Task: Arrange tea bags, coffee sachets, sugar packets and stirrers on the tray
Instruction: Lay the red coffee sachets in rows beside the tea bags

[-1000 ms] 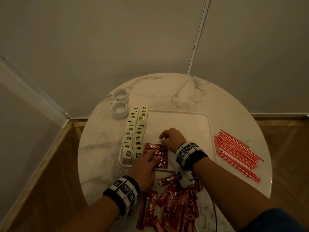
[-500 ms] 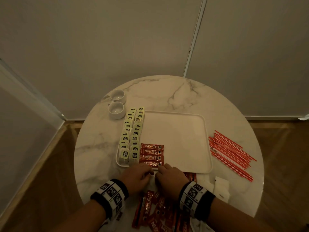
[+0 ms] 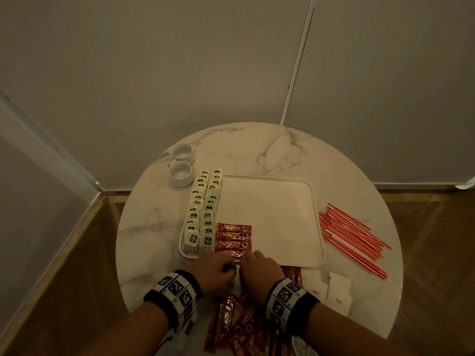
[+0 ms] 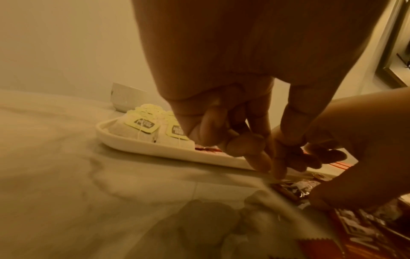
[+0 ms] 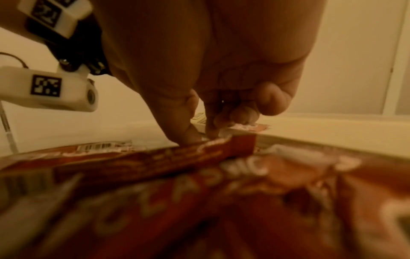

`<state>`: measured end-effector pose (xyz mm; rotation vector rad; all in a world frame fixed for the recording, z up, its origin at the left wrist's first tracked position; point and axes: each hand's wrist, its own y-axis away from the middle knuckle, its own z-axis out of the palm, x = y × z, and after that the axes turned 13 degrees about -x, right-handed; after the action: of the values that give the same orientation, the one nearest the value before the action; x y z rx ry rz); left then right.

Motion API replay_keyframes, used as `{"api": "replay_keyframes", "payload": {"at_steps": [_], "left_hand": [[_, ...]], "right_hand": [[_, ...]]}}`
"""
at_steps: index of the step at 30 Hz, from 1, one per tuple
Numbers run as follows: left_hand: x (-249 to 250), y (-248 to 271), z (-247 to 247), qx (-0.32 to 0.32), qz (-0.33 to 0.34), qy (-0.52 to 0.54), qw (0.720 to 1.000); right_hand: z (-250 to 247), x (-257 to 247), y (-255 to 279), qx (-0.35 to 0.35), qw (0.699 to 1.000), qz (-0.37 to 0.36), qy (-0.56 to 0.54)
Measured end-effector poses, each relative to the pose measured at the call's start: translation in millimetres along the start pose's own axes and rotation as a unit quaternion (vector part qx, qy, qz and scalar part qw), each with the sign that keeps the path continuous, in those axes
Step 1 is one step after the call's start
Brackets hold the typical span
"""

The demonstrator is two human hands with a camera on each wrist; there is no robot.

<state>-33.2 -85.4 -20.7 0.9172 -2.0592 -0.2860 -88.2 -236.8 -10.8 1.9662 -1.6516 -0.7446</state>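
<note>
While tea bags (image 3: 203, 214) line tray (image 3: 314, 219) at 9 o'clock, four sachets (image 3: 233, 240) down; left hand (image 3: 214, 272) and right hand (image 3: 259, 269) pinching another, stirrers (image 3: 352, 240), sugar (image 3: 336, 289) unplaced.

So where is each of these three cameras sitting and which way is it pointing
Head: worn on the head, looks down at the round table, tray and stirrers; both forearms and hands show.
Left wrist: low by the table, looks along the left hand at the tea bags; the right hand's fingers enter.
Right wrist: just above the coffee sachets, looks along the right hand.
Shared: head and left wrist both show tray and tea bags.
</note>
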Motion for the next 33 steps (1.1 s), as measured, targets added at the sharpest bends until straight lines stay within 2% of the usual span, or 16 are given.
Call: {"api": "replay_keyframes", "payload": {"at_steps": [7,12,14,17,21,26,29,33], "left_hand": [[0,-2,0,-0.024,-0.025,-0.008,0.999],[1,-3,-2,-0.021,-0.041,0.05,0.998],[3,-3,-4,-0.022,-0.041,0.081,0.996],[9,-3,-12,-0.022,-0.029,0.137,0.99],[13,-5,-22,0.012,-0.012,0.253,0.967],[16,-7,-37,0.089,0.006,0.3,0.95],[17,-8,-46,0.127,0.021,0.3,0.945],[10,-12,-51,0.165,0.023,0.295,0.941]], "right_hand": [[-3,1,-2,-0.021,1.0,0.012,-0.011],[-8,2,-2,-0.036,0.999,0.008,-0.009],[-13,3,-2,-0.025,0.999,0.002,-0.041],[-26,7,2,0.02,0.988,-0.022,-0.15],[-42,10,3,0.089,0.977,-0.066,-0.181],[-47,25,-8,0.156,0.952,-0.102,-0.243],[-52,40,-12,0.125,0.93,-0.082,-0.334],[-58,51,-18,0.076,0.917,-0.069,-0.385]]}}
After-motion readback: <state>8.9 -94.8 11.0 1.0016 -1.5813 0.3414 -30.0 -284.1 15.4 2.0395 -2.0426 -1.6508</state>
